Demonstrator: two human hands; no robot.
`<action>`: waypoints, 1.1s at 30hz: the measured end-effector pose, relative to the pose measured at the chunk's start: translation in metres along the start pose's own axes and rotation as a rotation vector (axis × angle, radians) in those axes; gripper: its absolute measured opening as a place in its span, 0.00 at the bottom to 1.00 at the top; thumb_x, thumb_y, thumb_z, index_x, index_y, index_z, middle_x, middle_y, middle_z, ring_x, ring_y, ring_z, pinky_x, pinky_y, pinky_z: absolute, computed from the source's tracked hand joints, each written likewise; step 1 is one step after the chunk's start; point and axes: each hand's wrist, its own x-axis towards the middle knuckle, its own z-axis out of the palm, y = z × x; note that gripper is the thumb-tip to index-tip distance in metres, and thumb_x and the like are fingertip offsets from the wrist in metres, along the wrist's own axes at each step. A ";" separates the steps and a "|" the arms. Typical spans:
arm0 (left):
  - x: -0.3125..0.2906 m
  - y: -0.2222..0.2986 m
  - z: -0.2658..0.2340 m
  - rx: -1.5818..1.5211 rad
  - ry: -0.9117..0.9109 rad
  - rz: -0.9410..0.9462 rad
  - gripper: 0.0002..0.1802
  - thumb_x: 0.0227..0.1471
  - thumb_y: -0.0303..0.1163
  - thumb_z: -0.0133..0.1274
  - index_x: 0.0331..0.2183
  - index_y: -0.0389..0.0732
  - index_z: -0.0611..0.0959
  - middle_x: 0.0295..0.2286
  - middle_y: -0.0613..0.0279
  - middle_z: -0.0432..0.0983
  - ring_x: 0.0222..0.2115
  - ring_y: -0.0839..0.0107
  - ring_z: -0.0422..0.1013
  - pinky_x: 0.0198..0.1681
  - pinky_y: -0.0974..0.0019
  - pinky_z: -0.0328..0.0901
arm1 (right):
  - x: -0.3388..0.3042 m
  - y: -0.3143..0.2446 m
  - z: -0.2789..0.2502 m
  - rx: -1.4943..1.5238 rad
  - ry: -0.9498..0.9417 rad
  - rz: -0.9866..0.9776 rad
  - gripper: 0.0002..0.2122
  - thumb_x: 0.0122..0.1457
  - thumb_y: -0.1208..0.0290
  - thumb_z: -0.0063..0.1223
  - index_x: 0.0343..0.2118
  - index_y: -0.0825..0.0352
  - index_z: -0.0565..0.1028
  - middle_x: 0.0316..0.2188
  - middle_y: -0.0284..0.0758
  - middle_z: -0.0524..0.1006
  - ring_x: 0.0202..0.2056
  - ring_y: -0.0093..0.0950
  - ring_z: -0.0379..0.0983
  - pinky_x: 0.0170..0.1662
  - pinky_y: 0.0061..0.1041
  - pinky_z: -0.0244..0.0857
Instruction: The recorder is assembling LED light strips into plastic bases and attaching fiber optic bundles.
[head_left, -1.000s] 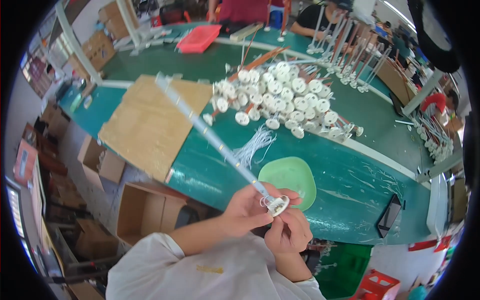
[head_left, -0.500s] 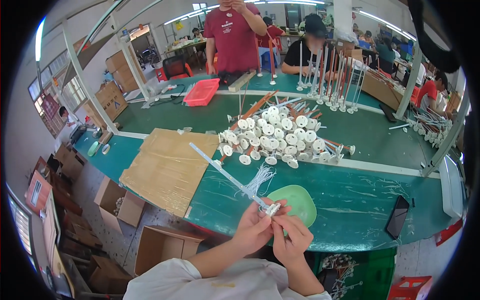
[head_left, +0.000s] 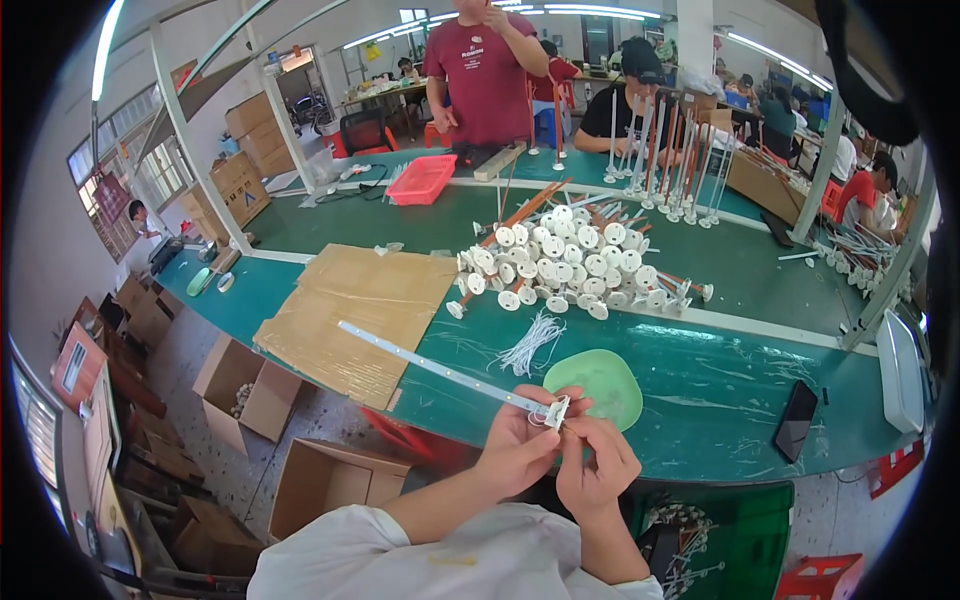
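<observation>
Gripping strip (head_left: pixel 440 368) near its right end w/ left hand (head_left: pixel 513 455), fingers closed on it; pinching at rim of base (head_left: pixel 557 412) w/ right hand (head_left: pixel 600 465), fingertips closed, not making out whether also catching a wire. Holding both parts over tabletop's (head_left: pixel 700 365) near edge, approx. midway along, just beside bowl (head_left: pixel 610 378); pointing strip's free end out over cardboard (head_left: pixel 350 290) lying toward tabletop's left end & overhanging near edge.

Prob. being partway thru this piece: having base & strip together at one end, but showing thin wires (head_left: pixel 538 413) looping loose there. Not making out any firm join, poss. just pressing parts together by hand. So, leaving wires untidied & join unconfirmed, as far as visible. Showing no base at free end.

Having bundle (head_left: pixel 530 343) of white wire lying btwn bowl & pile (head_left: pixel 565 255), prob. for further pieces. Seeing pile of many similar pieces, bases facing near edge, sprawling along tabletop's far edge; not telling done from undone at this size. Also seeing similar pieces in crate (head_left: pixel 770 520) below near edge, right of hands, poss. done, unsure. Leaving phone (head_left: pixel 796 420) lying toward right end, close to near edge.
</observation>
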 end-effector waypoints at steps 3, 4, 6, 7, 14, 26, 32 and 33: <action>-0.005 -0.001 0.001 0.011 -0.006 0.017 0.19 0.55 0.24 0.56 0.47 0.48 0.70 0.55 0.57 0.63 0.59 0.59 0.60 0.59 0.51 0.59 | -0.002 -0.007 -0.004 0.058 -0.025 0.072 0.06 0.48 0.88 0.58 0.29 0.73 0.76 0.25 0.40 0.78 0.24 0.35 0.75 0.28 0.26 0.70; -0.005 -0.001 0.001 0.016 0.006 0.015 0.20 0.55 0.24 0.56 0.47 0.48 0.70 0.55 0.57 0.63 0.59 0.59 0.60 0.59 0.51 0.59 | 0.001 -0.010 -0.005 0.042 -0.028 0.069 0.05 0.49 0.87 0.57 0.29 0.73 0.76 0.25 0.40 0.78 0.24 0.34 0.75 0.28 0.25 0.69; -0.004 -0.001 0.000 0.016 0.032 -0.006 0.20 0.54 0.24 0.57 0.47 0.48 0.70 0.56 0.57 0.63 0.59 0.59 0.60 0.59 0.51 0.59 | 0.007 -0.014 -0.008 0.018 -0.030 0.090 0.03 0.51 0.86 0.55 0.28 0.73 0.76 0.24 0.40 0.78 0.24 0.33 0.76 0.27 0.24 0.68; -0.001 -0.001 0.000 0.022 0.031 0.018 0.21 0.53 0.23 0.57 0.47 0.48 0.70 0.56 0.57 0.63 0.59 0.59 0.60 0.59 0.51 0.59 | 0.012 -0.013 -0.010 -0.024 -0.052 0.036 0.03 0.51 0.86 0.55 0.28 0.73 0.76 0.24 0.40 0.78 0.24 0.33 0.75 0.27 0.24 0.68; 0.009 0.005 -0.009 0.040 -0.020 0.043 0.21 0.53 0.22 0.58 0.45 0.48 0.69 0.57 0.49 0.63 0.61 0.52 0.58 0.61 0.52 0.59 | 0.024 -0.014 -0.013 -0.040 -0.078 0.012 0.04 0.50 0.86 0.58 0.29 0.74 0.76 0.24 0.40 0.78 0.24 0.35 0.76 0.26 0.26 0.70; 0.009 0.006 -0.020 -0.077 0.041 -0.042 0.20 0.53 0.24 0.58 0.43 0.50 0.68 0.57 0.55 0.65 0.61 0.57 0.59 0.48 0.61 0.67 | 0.009 -0.002 0.001 0.164 -0.077 0.295 0.02 0.53 0.85 0.57 0.30 0.75 0.76 0.25 0.40 0.79 0.25 0.29 0.77 0.27 0.22 0.70; 0.014 0.004 -0.023 -0.084 0.091 -0.054 0.19 0.53 0.24 0.58 0.43 0.51 0.69 0.57 0.56 0.65 0.61 0.57 0.59 0.54 0.61 0.66 | 0.008 0.010 0.010 0.121 -0.040 0.258 0.04 0.51 0.85 0.59 0.30 0.74 0.77 0.26 0.40 0.79 0.25 0.31 0.77 0.27 0.22 0.69; 0.016 0.004 -0.023 -0.054 0.098 -0.038 0.19 0.53 0.24 0.58 0.43 0.51 0.69 0.57 0.55 0.65 0.61 0.57 0.59 0.57 0.59 0.64 | 0.011 0.012 0.010 0.044 -0.050 0.149 0.04 0.51 0.86 0.58 0.30 0.74 0.76 0.25 0.39 0.79 0.25 0.28 0.77 0.26 0.21 0.68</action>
